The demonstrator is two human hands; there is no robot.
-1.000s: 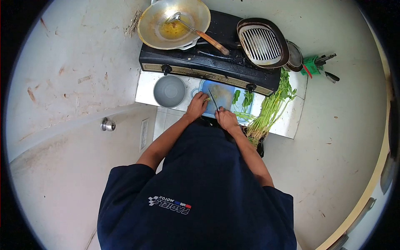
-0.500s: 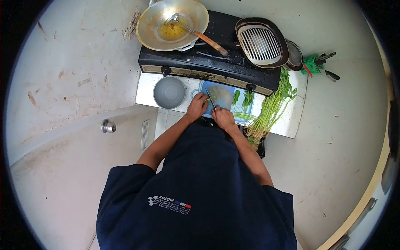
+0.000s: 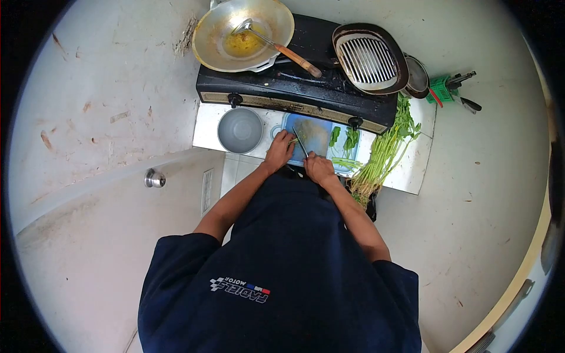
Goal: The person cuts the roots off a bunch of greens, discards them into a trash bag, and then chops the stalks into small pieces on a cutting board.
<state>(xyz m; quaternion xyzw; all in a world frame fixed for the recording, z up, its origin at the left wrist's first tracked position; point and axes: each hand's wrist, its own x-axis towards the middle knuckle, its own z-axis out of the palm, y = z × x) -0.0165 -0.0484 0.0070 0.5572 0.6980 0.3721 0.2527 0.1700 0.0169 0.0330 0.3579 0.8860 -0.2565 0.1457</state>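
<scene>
A blue cutting board point(image 3: 321, 154), worn grey in the middle, lies at the front of the counter. My right hand point(image 3: 319, 169) is closed round a knife point(image 3: 300, 142), whose blade slants over the left part of the board. At the board's left side, my left hand point(image 3: 279, 150) has its fingers bent over thin green stalks point(image 3: 293, 140), close to the blade. Most of those stalks are hidden under my fingers. Loose green leaves point(image 3: 351, 139) and short cut stems point(image 3: 346, 163) rest at the board's right side.
A grey bowl point(image 3: 240, 130) stands left of the board. Behind it, a black stove point(image 3: 306, 88) carries a wok point(image 3: 206, 41) with a ladle point(image 3: 297, 60) and a ridged grill pan point(image 3: 369, 60). Long leafy greens point(image 3: 385, 156) overhang the right front edge. A green basket point(image 3: 439, 88) holds knives.
The knife and my right hand have shifted very slightly along the board. My left hand keeps its hold on the stalks, nearly unmoved.
</scene>
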